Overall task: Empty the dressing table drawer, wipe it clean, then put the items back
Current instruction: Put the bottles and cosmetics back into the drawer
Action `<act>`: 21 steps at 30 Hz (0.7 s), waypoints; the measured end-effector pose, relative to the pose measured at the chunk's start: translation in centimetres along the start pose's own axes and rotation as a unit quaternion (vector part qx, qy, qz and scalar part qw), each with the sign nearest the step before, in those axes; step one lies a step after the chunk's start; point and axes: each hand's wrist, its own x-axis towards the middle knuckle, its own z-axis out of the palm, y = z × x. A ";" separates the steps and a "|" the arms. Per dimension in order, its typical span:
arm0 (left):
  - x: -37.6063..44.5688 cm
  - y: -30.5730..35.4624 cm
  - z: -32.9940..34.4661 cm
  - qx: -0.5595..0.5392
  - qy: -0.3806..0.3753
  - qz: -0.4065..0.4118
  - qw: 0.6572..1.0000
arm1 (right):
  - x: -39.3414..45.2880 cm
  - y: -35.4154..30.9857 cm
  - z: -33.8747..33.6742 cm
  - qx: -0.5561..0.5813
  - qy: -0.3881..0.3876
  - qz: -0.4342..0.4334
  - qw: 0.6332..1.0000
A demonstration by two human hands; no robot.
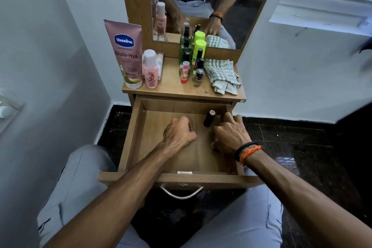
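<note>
Drawer (141, 137) holds one light, rollable lipstick (209, 118) at 1 o'clock; I'd pinch mid-barrel, left hand (178, 132) curled empty, right hand (229, 135) loosely spread.

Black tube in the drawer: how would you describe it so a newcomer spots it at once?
Find the open wooden drawer below the tabletop. Near its back right corner, between the left hand and right hand, lies a small black cylindrical tube with a coppery end. It is the only item visible inside; every other bottle stands on top.

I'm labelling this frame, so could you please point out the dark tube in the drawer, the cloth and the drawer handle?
Dark tube (209, 119): head view, mid-body.
Cloth (221, 74): head view, centre of folds.
Drawer handle (181, 194): head view, middle of metal loop.
</note>
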 end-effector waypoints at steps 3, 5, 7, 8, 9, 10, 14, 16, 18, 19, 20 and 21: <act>-0.2 0.0 0.2 -0.008 -0.003 0.001 1.000 | -0.4 -0.2 0.3 -0.008 0.021 0.001 1.000; -0.2 0.0 0.2 -0.013 -0.006 0.003 1.000 | -0.6 -0.2 0.6 -0.003 0.028 0.004 1.000; -0.3 -0.1 0.1 -0.019 -0.007 -0.003 1.000 | -0.8 -0.1 0.9 0.009 0.035 0.007 0.999; -0.3 0.0 0.1 -0.021 -0.007 -0.005 1.000 | -1.0 0.0 1.1 0.014 0.035 0.009 0.999; -0.3 0.0 0.1 -0.023 -0.008 -0.006 1.000 | -1.1 0.0 1.2 0.021 0.030 0.010 0.999; -0.3 0.0 0.1 -0.025 -0.008 -0.008 1.000 | -1.2 -0.1 1.3 0.032 0.024 0.011 0.999; -0.3 0.0 0.1 -0.030 -0.004 -0.017 0.999 | -1.6 -0.4 1.7 0.129 0.037 0.027 0.991; -0.2 0.0 0.1 -0.032 -0.003 -0.019 0.999 | -2.0 -0.3 1.3 0.196 0.059 0.047 0.978; -0.2 -0.1 0.1 -0.031 -0.004 -0.020 0.999 | -2.3 0.0 1.1 0.250 0.081 0.061 0.963; -0.2 -0.1 0.1 -0.030 -0.005 -0.020 0.999 | -2.3 0.2 1.1 0.273 0.093 0.064 0.955; -0.2 -0.1 0.1 -0.030 -0.005 -0.020 0.999 | -2.3 0.4 1.2 0.301 0.109 0.071 0.945; -0.2 -0.1 0.1 -0.031 -0.005 -0.021 0.999 | -2.3 0.6 1.4 0.331 0.123 0.083 0.932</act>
